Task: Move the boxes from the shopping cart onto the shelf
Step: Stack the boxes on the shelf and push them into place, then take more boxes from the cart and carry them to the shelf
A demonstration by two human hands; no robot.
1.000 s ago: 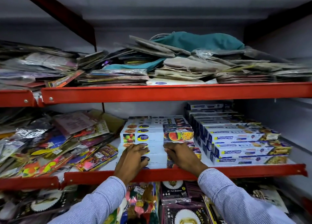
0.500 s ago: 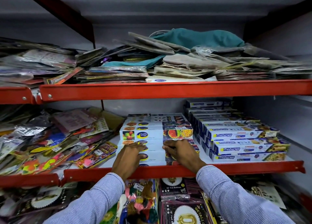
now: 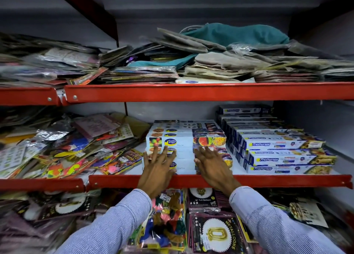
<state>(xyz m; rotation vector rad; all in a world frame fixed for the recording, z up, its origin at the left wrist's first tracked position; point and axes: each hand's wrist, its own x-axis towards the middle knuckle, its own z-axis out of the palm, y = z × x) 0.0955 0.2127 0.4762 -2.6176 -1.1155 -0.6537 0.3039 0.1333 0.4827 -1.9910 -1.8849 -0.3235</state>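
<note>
Boxes squared up on middle shelf

Boxes [image 3: 186, 141] of white glossy card, long and flat, stacked on the red steel shelf [image 3: 268, 181] between loose foil packets [image 3: 63, 148] and blue cartons [image 3: 277, 154]. Left hand [image 3: 158, 162] and right hand [image 3: 212, 161] splayed flat against the stack's front, gripping nothing. Best pushed evenly, keeping edges flush. Cart out of sight.

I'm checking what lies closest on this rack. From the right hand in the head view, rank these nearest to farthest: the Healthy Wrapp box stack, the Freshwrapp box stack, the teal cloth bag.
1. Healthy Wrapp box stack, directly at the right hand, fingers spread against its front.
2. Freshwrapp box stack, to the right on the same shelf.
3. Teal cloth bag, up on the shelf above.
</note>
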